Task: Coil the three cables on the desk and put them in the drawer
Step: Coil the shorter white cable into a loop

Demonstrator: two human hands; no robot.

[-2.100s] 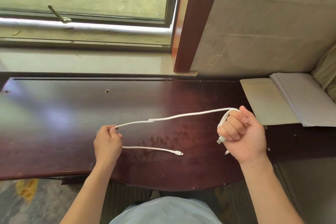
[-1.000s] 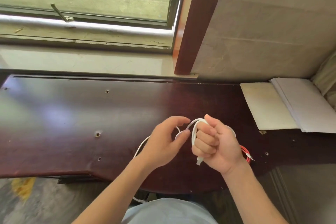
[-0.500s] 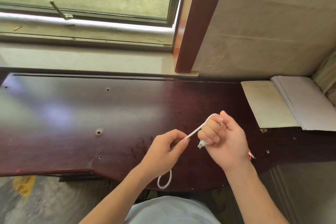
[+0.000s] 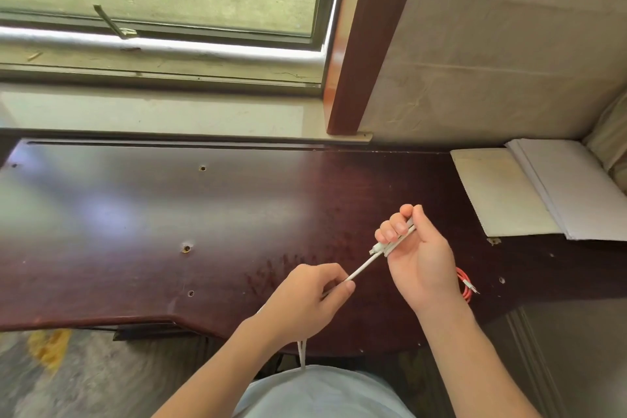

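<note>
White cable (image 4: 361,267) runs taut between both hands above the desk (image 4: 135,214): the right hand (image 4: 419,258) clenches a bundle of gathered loops with a plug poking out, the left hand (image 4: 305,299) pinches the free run, whose slack hangs below the desk edge. Loosened right fingers could let the thin, smooth, springy loops pop open. A red cable (image 4: 466,285) lies behind the right wrist.

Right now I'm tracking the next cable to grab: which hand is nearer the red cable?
Right. The right hand hovers just beside the red cable, partly hiding it; the left hand is farther left.
</note>
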